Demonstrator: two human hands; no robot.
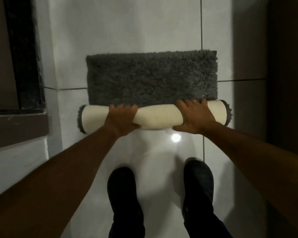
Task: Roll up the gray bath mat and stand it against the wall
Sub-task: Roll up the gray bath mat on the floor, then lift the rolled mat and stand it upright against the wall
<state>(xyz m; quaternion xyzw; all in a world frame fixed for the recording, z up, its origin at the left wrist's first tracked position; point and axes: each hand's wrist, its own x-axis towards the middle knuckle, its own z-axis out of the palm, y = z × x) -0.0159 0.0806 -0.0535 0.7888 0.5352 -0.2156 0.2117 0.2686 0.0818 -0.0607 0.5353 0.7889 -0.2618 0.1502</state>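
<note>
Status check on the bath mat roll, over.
Left hand and right hand both pressing on the roll. Gray bath mat partly rolled, far part flat on the tile floor. Nothing blocking ahead.

The bath mat shows two colours: its shaggy pile, spread toward 12 o'clock, is dark charcoal gray, while the rolled part turns out a cream backing with a fine ribbed pattern; gray fringe shows at both roll ends. The floor tiles are glossy pale gray-white, crossed by thin dark grout lines, with a bright white light spot near the centre. At 6 o'clock the shoes are black. At 9 o'clock a frame is black, speckled, beside dull brown surfaces.
</note>
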